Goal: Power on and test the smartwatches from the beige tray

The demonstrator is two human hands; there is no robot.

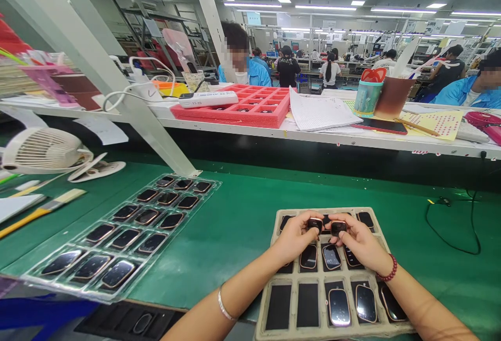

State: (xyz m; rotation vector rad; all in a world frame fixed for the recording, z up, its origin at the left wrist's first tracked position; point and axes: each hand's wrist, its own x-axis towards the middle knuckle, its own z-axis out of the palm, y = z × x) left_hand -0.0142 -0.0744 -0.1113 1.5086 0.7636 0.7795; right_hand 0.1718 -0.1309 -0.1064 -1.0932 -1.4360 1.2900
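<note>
My left hand (296, 236) pinches a small dark smartwatch face with a gold rim (315, 224) between thumb and fingers. A matching watch face (338, 227) is gripped in my right hand (360, 240), close beside the first. Both hands are over the back part of a beige compartment tray (293, 277). More gold-rimmed watch faces, such as one in the front row (338, 307), lie in its black-lined compartments. Two front-left compartments show only their black lining. My wrists and fingers hide part of the tray.
Left of the tray, a clear plastic tray (146, 249) holds several watch faces on the green mat (242, 210). A white fan (43, 150) and a brush (47, 210) lie farther left. A red foam tray (235, 119) rests on the shelf behind. A black cable (473, 226) is at right.
</note>
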